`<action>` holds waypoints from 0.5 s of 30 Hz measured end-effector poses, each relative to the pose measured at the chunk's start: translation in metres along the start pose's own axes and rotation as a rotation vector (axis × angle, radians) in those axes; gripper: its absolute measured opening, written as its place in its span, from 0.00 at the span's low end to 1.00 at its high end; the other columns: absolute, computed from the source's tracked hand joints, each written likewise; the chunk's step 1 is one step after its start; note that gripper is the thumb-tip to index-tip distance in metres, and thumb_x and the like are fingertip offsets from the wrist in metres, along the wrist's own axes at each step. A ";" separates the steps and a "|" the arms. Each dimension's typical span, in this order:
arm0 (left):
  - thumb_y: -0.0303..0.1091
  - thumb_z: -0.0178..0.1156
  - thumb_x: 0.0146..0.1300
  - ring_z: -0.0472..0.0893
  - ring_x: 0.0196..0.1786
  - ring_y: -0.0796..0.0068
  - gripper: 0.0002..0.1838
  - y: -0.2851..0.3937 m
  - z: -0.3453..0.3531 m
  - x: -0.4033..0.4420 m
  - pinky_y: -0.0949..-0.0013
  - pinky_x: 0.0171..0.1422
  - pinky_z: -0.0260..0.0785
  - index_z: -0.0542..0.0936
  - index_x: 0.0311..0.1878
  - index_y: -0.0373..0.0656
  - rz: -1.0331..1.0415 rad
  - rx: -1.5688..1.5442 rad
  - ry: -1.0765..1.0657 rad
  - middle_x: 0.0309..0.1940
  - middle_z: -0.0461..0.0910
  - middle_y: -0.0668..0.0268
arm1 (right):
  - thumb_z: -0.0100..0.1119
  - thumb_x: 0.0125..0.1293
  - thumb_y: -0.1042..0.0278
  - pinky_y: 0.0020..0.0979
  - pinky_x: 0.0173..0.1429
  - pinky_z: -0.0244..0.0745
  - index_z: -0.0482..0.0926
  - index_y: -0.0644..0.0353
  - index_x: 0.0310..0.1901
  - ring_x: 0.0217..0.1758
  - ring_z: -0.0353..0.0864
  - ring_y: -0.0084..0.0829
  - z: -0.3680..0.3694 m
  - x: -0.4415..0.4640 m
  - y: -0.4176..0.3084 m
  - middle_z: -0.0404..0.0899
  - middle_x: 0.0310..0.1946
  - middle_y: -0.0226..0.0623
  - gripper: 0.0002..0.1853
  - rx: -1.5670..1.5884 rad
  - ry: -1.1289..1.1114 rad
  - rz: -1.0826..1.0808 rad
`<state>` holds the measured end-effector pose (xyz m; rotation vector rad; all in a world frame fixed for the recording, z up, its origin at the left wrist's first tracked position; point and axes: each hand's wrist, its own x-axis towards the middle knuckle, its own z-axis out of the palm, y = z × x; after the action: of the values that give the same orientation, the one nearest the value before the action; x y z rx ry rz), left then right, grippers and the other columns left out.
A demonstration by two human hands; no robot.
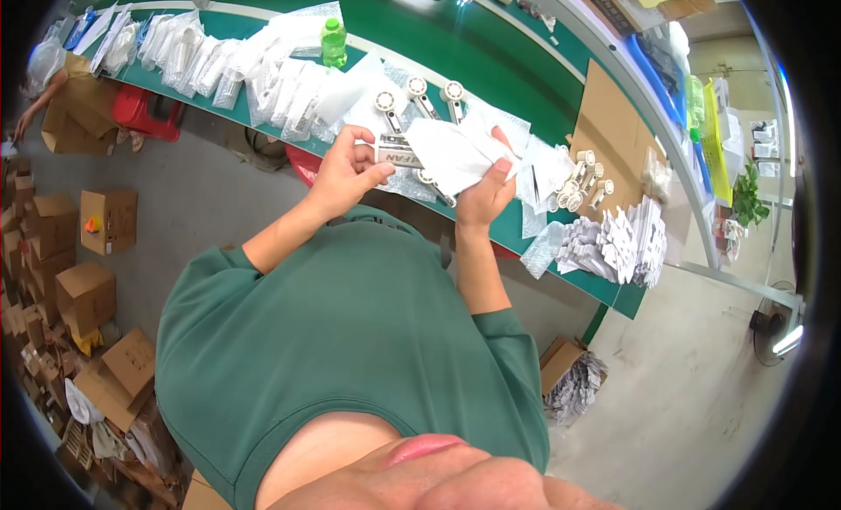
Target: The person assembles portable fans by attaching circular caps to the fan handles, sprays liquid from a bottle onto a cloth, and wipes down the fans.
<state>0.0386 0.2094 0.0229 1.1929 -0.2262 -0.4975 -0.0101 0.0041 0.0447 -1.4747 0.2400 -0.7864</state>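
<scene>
My left hand (355,166) pinches the end of a small flat printed piece (399,153) in grey and white, with large upside-down letters that look like "FAN". My right hand (487,191) is closed on a folded white sheet (451,152), thumb on top. The sheet overlaps the printed piece's right end; whether it is paper or a bag I cannot tell. Just beyond my hands, several devices with round white heads and dark handles, like small fans (418,89), lie on bubble wrap (399,76). Another such device (435,187) lies below the sheet, partly hidden.
Wrapped white packages (210,67) line the green table (626,301) to the left, near a green bottle (333,44). At right are more round-headed pieces (583,179), stacked white cut-outs (618,247) and cardboard (604,133). A red stool (144,111) and boxes (109,221) stand on the floor.
</scene>
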 end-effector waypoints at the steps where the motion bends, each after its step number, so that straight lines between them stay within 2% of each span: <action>1: 0.26 0.63 0.66 0.82 0.37 0.79 0.23 0.004 0.002 0.004 0.74 0.42 0.76 0.61 0.57 0.39 0.010 -0.023 0.000 0.37 0.83 0.60 | 0.41 0.79 0.48 0.34 0.62 0.71 0.69 0.76 0.63 0.57 0.78 0.36 -0.002 0.000 0.001 0.78 0.54 0.49 0.32 -0.023 0.016 -0.034; 4: 0.28 0.60 0.70 0.83 0.40 0.73 0.25 0.003 -0.003 0.022 0.70 0.45 0.78 0.57 0.61 0.40 0.112 -0.023 -0.033 0.42 0.83 0.54 | 0.39 0.79 0.48 0.36 0.61 0.72 0.72 0.75 0.58 0.55 0.78 0.36 0.008 -0.007 0.002 0.78 0.53 0.49 0.31 0.006 0.023 -0.045; 5: 0.33 0.57 0.73 0.82 0.43 0.72 0.22 -0.001 0.010 0.032 0.68 0.46 0.78 0.58 0.62 0.42 0.180 -0.148 0.016 0.47 0.80 0.55 | 0.40 0.78 0.49 0.37 0.61 0.73 0.73 0.74 0.57 0.55 0.78 0.38 0.021 -0.009 0.006 0.78 0.53 0.49 0.30 -0.018 0.015 -0.125; 6: 0.34 0.56 0.73 0.82 0.45 0.72 0.22 -0.007 0.019 0.045 0.68 0.47 0.78 0.59 0.62 0.42 0.150 -0.288 0.100 0.48 0.79 0.56 | 0.41 0.78 0.50 0.38 0.61 0.73 0.73 0.74 0.56 0.55 0.78 0.40 0.031 -0.011 0.010 0.78 0.52 0.50 0.28 -0.043 0.004 -0.201; 7: 0.35 0.56 0.74 0.81 0.46 0.72 0.21 -0.011 0.025 0.063 0.68 0.48 0.78 0.59 0.63 0.42 0.127 -0.428 0.186 0.49 0.78 0.56 | 0.45 0.75 0.44 0.40 0.60 0.73 0.73 0.74 0.56 0.54 0.79 0.43 0.036 -0.009 0.014 0.78 0.49 0.51 0.32 -0.265 -0.055 -0.426; 8: 0.37 0.55 0.74 0.80 0.47 0.72 0.21 -0.011 0.026 0.081 0.67 0.50 0.77 0.60 0.63 0.42 0.111 -0.563 0.266 0.50 0.76 0.57 | 0.47 0.73 0.38 0.40 0.57 0.74 0.72 0.73 0.57 0.51 0.79 0.45 0.042 -0.003 0.026 0.77 0.49 0.53 0.36 -0.318 -0.131 -0.646; 9: 0.39 0.54 0.75 0.78 0.50 0.73 0.20 0.000 0.029 0.086 0.68 0.53 0.75 0.61 0.63 0.43 0.108 -0.485 0.266 0.50 0.74 0.60 | 0.46 0.73 0.37 0.40 0.55 0.75 0.72 0.73 0.57 0.50 0.80 0.44 0.048 0.003 0.024 0.77 0.49 0.54 0.37 -0.332 -0.185 -0.690; 10: 0.38 0.54 0.75 0.78 0.50 0.73 0.21 0.009 0.033 0.087 0.68 0.54 0.75 0.61 0.63 0.43 0.172 -0.468 0.268 0.51 0.74 0.60 | 0.45 0.73 0.35 0.40 0.54 0.76 0.71 0.73 0.58 0.48 0.80 0.44 0.051 0.002 0.022 0.77 0.50 0.54 0.38 -0.348 -0.237 -0.723; 12: 0.38 0.54 0.75 0.78 0.50 0.73 0.21 0.019 0.041 0.086 0.68 0.56 0.74 0.61 0.64 0.44 0.288 -0.436 0.275 0.51 0.74 0.60 | 0.41 0.73 0.32 0.40 0.52 0.77 0.72 0.73 0.57 0.47 0.81 0.45 0.046 0.000 0.028 0.77 0.49 0.55 0.41 -0.231 -0.177 -0.522; 13: 0.40 0.50 0.76 0.79 0.51 0.70 0.20 0.024 0.043 0.079 0.66 0.57 0.74 0.60 0.65 0.44 0.311 -0.345 0.280 0.52 0.74 0.59 | 0.38 0.72 0.31 0.40 0.53 0.78 0.72 0.73 0.56 0.47 0.81 0.44 0.046 0.002 0.024 0.77 0.48 0.54 0.42 -0.163 -0.119 -0.464; 15: 0.44 0.44 0.78 0.79 0.53 0.67 0.20 0.036 0.049 0.066 0.64 0.59 0.74 0.60 0.66 0.44 0.293 -0.527 0.254 0.53 0.75 0.58 | 0.41 0.72 0.34 0.42 0.51 0.78 0.74 0.72 0.55 0.46 0.82 0.50 0.046 0.009 0.014 0.79 0.45 0.57 0.39 -0.183 -0.102 -0.528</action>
<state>0.0844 0.1471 0.0680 0.6813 -0.0419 -0.1288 0.0286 0.0334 0.0405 -1.7750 -0.1704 -1.1268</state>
